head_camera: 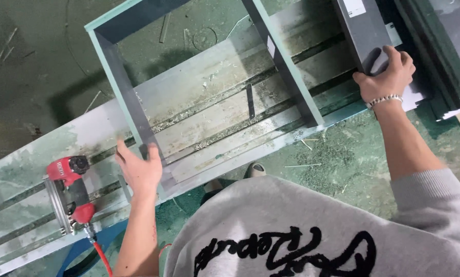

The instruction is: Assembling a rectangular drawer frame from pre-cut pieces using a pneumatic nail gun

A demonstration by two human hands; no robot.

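An open box frame of grey boards with pale green edges [118, 77] stands on a long metal workbench [214, 115]. My left hand [138, 169] grips the near end of the frame's left board. My right hand [388, 74], with a metal bracelet on the wrist, holds the end of a separate grey board [361, 31] that lies at the right side. The frame's right board [286, 72] runs between the two hands.
A red pneumatic nail gun [68, 192] with a red hose [103, 259] lies on the bench at the left. More dark boards [445, 46] are stacked at the far right. Sawdust and chips cover the bench and green floor [337, 159]. A shoe [254, 169] shows below the bench.
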